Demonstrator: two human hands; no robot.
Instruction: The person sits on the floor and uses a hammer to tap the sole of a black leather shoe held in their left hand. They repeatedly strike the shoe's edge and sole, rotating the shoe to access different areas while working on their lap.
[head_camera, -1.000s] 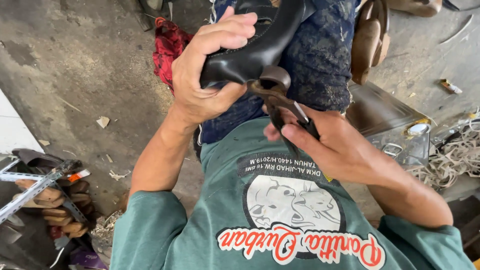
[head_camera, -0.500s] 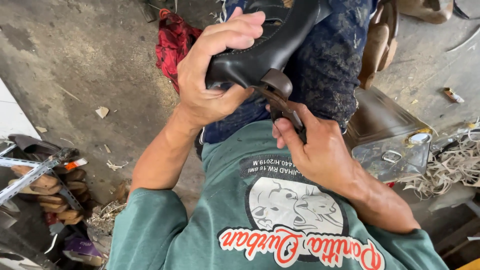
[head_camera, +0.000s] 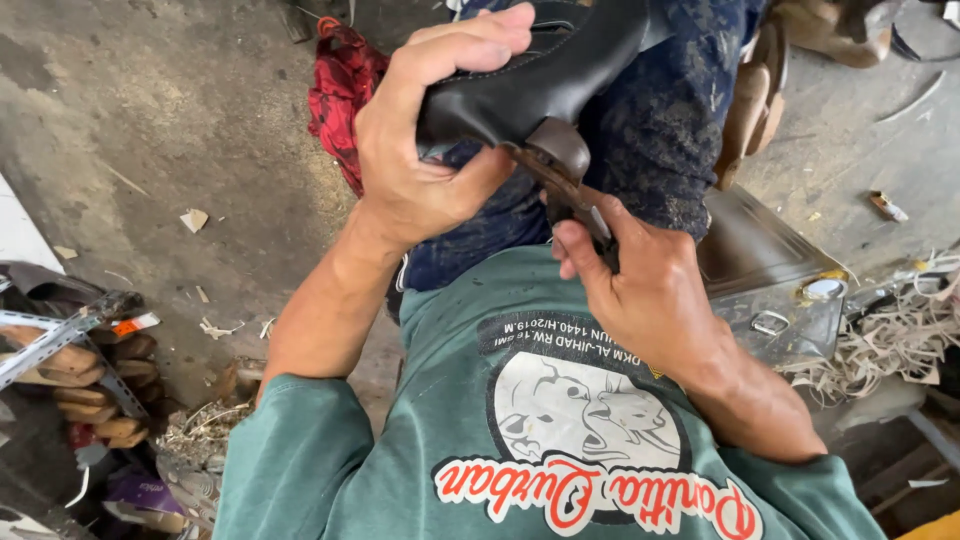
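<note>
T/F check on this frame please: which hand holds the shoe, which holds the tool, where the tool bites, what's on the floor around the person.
1. The left hand grips the black shoe. True.
2. The right hand holds a hammer. False: it holds pincers, handles in the fist.
3. The pincers' head sits at the shoe's edge near the toe. True.
4. The red cloth is draped over the shoe. False: it lies on the concrete floor, beside the person's leg.
5. A metal box stands at the person's right side. True.
6. The shoe rests flat on the floor. False: it is propped on the lap in blue trousers.
</note>
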